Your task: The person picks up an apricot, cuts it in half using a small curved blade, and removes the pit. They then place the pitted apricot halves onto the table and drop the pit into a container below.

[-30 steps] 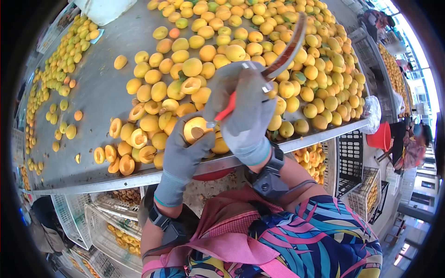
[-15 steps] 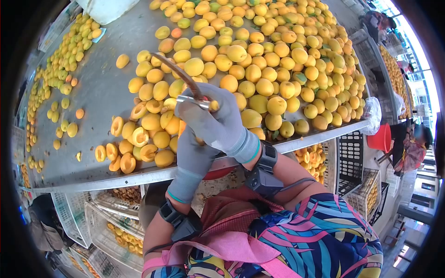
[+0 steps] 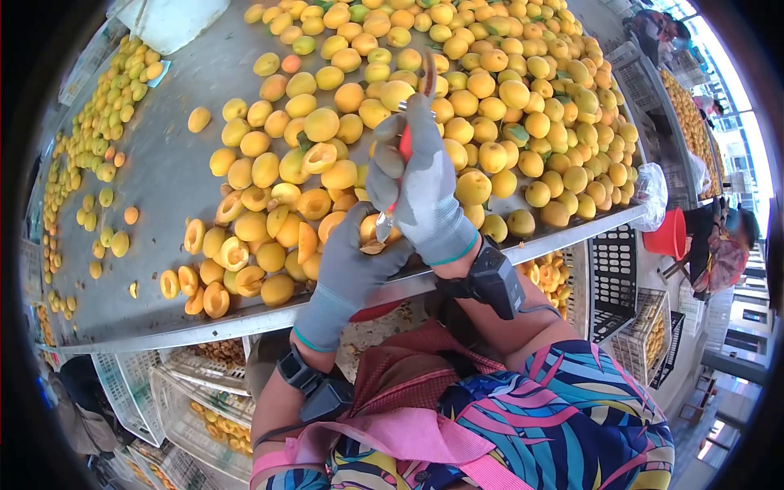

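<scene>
My right hand, in a grey glove, is closed around a red-handled tool. A curved blade sticks out above the fist, and a short metal tip points down below it. Just below and to the left, my left hand, gloved too, holds an apricot at the metal tip. Apricot halves with hollow centres lie left of my left hand, near the table edge. Whole yellow apricots spread in a big heap behind and to the right of my hands.
The metal table's edge runs in front of me. Under it stand white crates and a black crate. At the right are a clear plastic bag, a red bucket and a seated person.
The right hand has turned, so its curved blade now points up and the metal tip down at the apricot. An apricot half now lies on the heap beyond my left hand.
</scene>
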Demonstrator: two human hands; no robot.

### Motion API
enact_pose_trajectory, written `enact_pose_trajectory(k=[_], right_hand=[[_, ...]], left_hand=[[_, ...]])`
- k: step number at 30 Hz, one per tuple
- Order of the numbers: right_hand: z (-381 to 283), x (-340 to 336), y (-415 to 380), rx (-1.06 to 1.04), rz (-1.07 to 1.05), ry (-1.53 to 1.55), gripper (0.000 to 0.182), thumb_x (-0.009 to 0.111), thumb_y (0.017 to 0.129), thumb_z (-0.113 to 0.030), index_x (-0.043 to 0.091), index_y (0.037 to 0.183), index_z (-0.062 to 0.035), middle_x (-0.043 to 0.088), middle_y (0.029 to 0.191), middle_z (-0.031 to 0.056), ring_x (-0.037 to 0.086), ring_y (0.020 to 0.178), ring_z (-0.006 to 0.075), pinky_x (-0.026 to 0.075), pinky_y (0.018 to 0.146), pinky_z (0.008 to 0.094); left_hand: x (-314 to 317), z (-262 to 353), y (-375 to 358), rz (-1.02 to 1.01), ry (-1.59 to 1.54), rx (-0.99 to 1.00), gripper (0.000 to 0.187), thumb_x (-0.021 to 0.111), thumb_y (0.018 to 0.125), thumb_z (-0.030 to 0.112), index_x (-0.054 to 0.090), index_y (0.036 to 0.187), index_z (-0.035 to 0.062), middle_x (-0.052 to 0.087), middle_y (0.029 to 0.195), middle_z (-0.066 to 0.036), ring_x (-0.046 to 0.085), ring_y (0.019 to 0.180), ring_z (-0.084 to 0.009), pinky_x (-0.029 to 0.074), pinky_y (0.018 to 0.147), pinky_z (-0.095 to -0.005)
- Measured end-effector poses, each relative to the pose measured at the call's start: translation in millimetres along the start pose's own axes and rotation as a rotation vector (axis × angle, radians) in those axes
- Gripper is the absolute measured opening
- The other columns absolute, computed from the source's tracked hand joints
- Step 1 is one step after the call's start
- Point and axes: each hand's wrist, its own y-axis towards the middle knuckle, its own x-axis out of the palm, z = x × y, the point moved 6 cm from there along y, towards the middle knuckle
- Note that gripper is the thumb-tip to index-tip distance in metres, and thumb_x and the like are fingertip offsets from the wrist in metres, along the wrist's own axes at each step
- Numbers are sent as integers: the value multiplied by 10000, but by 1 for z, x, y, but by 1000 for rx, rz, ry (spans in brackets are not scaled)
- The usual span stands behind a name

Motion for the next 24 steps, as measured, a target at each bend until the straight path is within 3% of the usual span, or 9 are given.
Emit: enact_pose_trajectory(k=[2, 5, 7, 10, 14, 16, 18, 20, 24], right_hand=[[-4, -7, 4, -8, 21, 52, 441, 427, 948, -523, 511, 836, -104, 377, 518, -14, 366, 362, 127, 298, 346, 274], [-14, -16, 2, -60, 60, 74, 434, 436, 945, -518, 507, 851, -100, 379, 529, -12, 374, 374, 129, 305, 358, 273], [-24, -18, 1, -81, 75, 75, 418, 437, 948, -496, 517, 855, -97, 397, 537, -1, 390, 375, 145, 314, 355, 286], [-39, -23, 2, -253, 47, -38, 428, 440, 958, -480, 521, 838, -78, 444, 544, 9, 413, 369, 140, 313, 340, 269], [-37, -27, 5, -163, 34, 85, 438, 466, 946, -484, 535, 840, -65, 437, 532, 13, 398, 363, 142, 314, 337, 282], [-35, -25, 6, -152, 31, 108, 433, 474, 942, -489, 535, 853, -70, 434, 534, 10, 383, 363, 141, 309, 342, 278], [-39, -26, 3, -188, 103, -4, 397, 411, 970, -450, 541, 842, -97, 396, 530, -1, 373, 356, 150, 306, 356, 292], [-39, -28, 4, -183, 89, 20, 388, 411, 973, -442, 540, 843, -100, 390, 522, -3, 366, 354, 143, 300, 354, 284], [-36, -30, 9, -178, 62, 113, 394, 497, 939, -463, 539, 856, -80, 436, 539, 2, 370, 362, 119, 291, 325, 272]], left_hand=[[1, 6, 3, 9, 61, 51, 418, 780, 724, 205, 544, 1016, 22, 649, 889, -120, 640, 801, -213, 505, 685, -317], [12, -8, 7, -126, 119, -150, 474, 765, 744, 196, 543, 1127, 27, 627, 980, -109, 614, 853, -194, 487, 722, -327], [17, 8, 8, -24, 590, 223, 503, 769, 733, 255, 546, 1127, 34, 612, 959, -135, 613, 834, -293, 485, 692, -386], [24, 16, 6, -129, 808, 211, 498, 744, 729, 252, 547, 1146, 63, 576, 942, -149, 589, 802, -348, 471, 667, -431], [17, 21, 5, -91, 935, 224, 426, 624, 791, 143, 521, 1204, 119, 536, 958, -110, 595, 838, -289, 497, 675, -405], [8, 23, 6, -61, 909, 210, 409, 616, 806, 150, 520, 1203, 123, 543, 952, -115, 591, 851, -301, 493, 689, -411], [-6, 19, 8, 26, 661, 148, 416, 654, 783, 129, 535, 1182, 109, 586, 1019, -144, 590, 934, -352, 482, 752, -417], [-18, 19, 11, 51, 651, 139, 438, 672, 786, 138, 541, 1203, 101, 618, 1025, -142, 607, 944, -331, 487, 787, -400], [-67, 24, 20, 315, 553, 219, 437, 669, 816, 150, 559, 1229, 63, 649, 1010, -136, 623, 919, -273, 496, 771, -355]])
